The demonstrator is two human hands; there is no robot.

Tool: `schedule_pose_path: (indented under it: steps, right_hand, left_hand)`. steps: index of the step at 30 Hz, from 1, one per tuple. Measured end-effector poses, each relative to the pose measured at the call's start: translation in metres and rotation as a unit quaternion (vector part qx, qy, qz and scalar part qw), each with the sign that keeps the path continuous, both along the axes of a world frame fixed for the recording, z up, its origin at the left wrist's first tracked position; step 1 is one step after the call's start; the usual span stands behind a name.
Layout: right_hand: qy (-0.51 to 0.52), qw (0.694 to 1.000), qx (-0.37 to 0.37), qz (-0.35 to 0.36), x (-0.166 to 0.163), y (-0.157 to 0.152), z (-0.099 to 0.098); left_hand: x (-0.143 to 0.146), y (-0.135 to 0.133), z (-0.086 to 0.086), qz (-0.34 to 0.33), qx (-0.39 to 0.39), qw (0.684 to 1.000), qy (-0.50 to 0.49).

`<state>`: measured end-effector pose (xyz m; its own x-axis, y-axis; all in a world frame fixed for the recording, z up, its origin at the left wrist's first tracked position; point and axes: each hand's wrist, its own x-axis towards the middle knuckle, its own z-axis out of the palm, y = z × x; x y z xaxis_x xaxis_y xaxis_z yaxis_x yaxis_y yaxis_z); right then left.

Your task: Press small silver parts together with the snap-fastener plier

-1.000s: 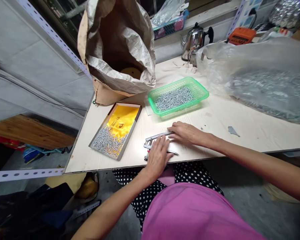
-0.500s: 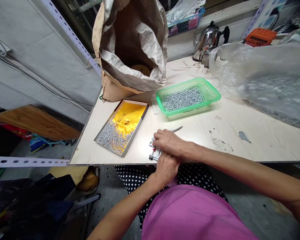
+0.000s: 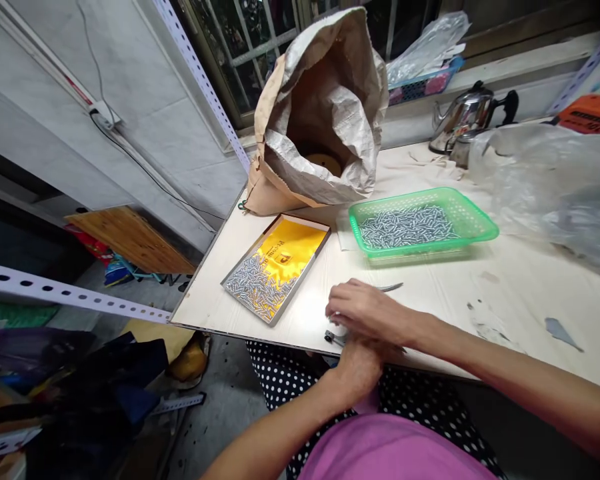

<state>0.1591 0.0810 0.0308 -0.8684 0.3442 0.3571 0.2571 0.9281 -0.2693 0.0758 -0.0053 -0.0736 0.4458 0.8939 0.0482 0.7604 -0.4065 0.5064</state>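
A metal hand tool (image 3: 331,337) lies at the table's near edge, its thin handle tip (image 3: 391,287) poking out to the right. My right hand (image 3: 367,312) lies over it with the fingers curled around its body. Just below, at the table edge, my left hand (image 3: 357,365) reaches up under the right one, its fingers hidden. A shallow box lined in yellow (image 3: 293,245) holds small silver metal pieces to the left of my hands. A green plastic basket (image 3: 483,235) of the same pieces stands behind them.
An open brown paper sack (image 3: 330,113) stands at the table's back left. A steel kettle (image 3: 467,117) and a big clear plastic bag (image 3: 555,180) occupy the back right. A perforated metal bar (image 3: 55,293) crosses the left, above clutter on the floor.
My right hand moved from the tool's handle tip onto its body. My left hand slid off the table top to the edge under the right hand. The view swung left and up.
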Motion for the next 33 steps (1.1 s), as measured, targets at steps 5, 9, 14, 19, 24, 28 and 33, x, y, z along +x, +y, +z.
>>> schedule_pose_path:
  steps: [5,9,14,19,24,28,33]
  right_hand:
    - [0.084,0.976,0.092,-0.177,0.053,0.058,0.049]
    - [-0.051,0.913,0.135,-0.381,0.096,0.099,0.048]
    - [0.006,0.959,0.054,-0.279,0.1,0.056,0.007]
    - [0.071,0.975,-0.122,-0.171,0.069,-0.026,-0.042]
    - [0.059,0.966,-0.173,-0.184,0.056,-0.057,-0.073]
    - [0.054,0.966,-0.145,-0.207,0.053,-0.06,-0.079]
    - [0.051,0.964,-0.066,-0.252,0.045,-0.064,-0.087]
  left_hand:
    - [-0.001,-0.008,0.034,-0.028,0.103,0.994,-0.009]
    - [-0.043,0.002,0.072,0.04,0.23,0.972,-0.009]
    - [-0.138,0.05,0.096,0.268,0.179,0.938,0.127]
    - [-0.178,0.079,0.078,0.227,0.049,0.944,0.233]
    - [-0.172,0.091,0.072,0.199,0.005,0.941,0.273]
    - [-0.169,0.09,0.077,0.162,0.0,0.944,0.289]
    - [-0.168,0.085,0.078,0.136,-0.005,0.936,0.324]
